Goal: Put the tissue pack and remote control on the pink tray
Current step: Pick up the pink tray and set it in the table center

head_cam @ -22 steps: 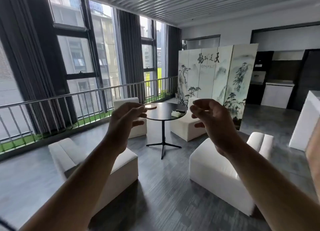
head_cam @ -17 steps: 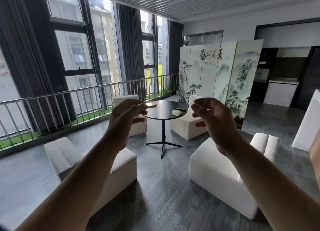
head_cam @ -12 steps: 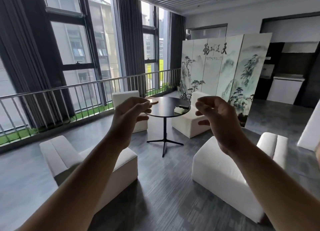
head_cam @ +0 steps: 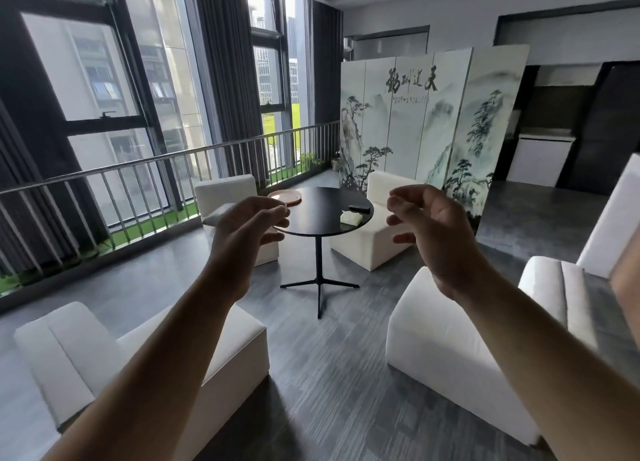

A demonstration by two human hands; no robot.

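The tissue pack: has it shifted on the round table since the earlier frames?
No. The tissue pack lies at the black round table's right edge beside the remote control, as before; only the camera moved.

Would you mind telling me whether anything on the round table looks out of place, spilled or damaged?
Nothing stands out. The pink tray sits flat at the left edge of the black table; the remote control and tissue pack lie near its right edge, apart from the tray. Both hands are empty.

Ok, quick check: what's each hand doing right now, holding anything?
Left hand: open, fingers loosely curled, holding nothing.
Right hand: open, fingers loosely curled, holding nothing.
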